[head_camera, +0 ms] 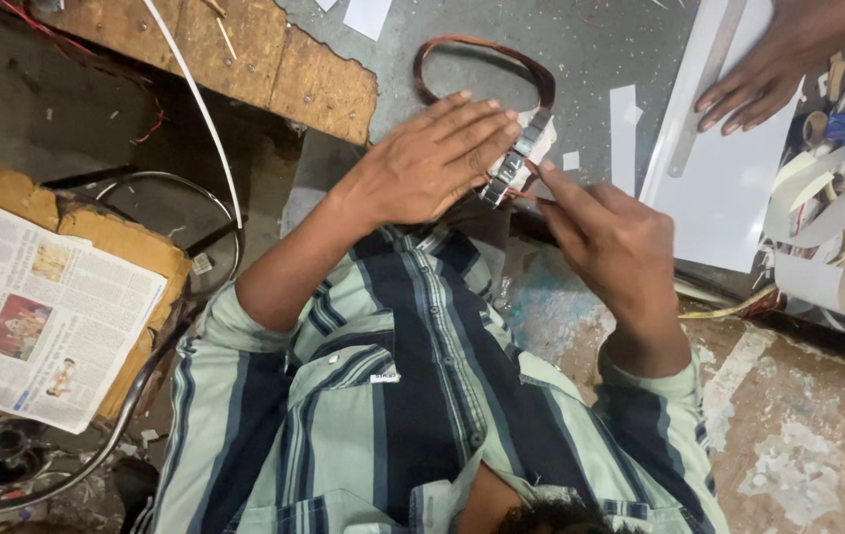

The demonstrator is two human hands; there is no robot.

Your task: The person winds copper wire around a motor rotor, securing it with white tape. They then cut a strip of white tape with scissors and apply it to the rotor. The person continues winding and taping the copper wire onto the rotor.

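Nearest to the camera: dark hair at the bottom edge, then a striped green and navy shirt (413, 396) on the person bent over the work.
Left hand: the left hand (432, 163) lies flat, fingers stretched out and together, pressing down on a small laminated metal core (514, 163) wrapped in pale paper.
Right hand: the right hand (610, 242) is loosely curled, thumb and forefinger pinched at the core's lower corner; what exactly it pinches I cannot tell, perhaps a thin strip or wire end.
Where the work sits: the core lies on the grey table (581, 49), just past the near edge, with a loop of copper winding (487, 59) rising from it and curving away from the person.
Doing it well: to my eye, the flat palm should hold the stack square so the laminations do not splay, while the pinching fingers work slowly at the corner and spare the copper's coating.
Beside it: another person's hand (754, 84) rests spread on a white sheet (714, 198), next to a steel ruler (709, 79).
Off to the side: a newspaper (42, 316) lies on a worn stool.
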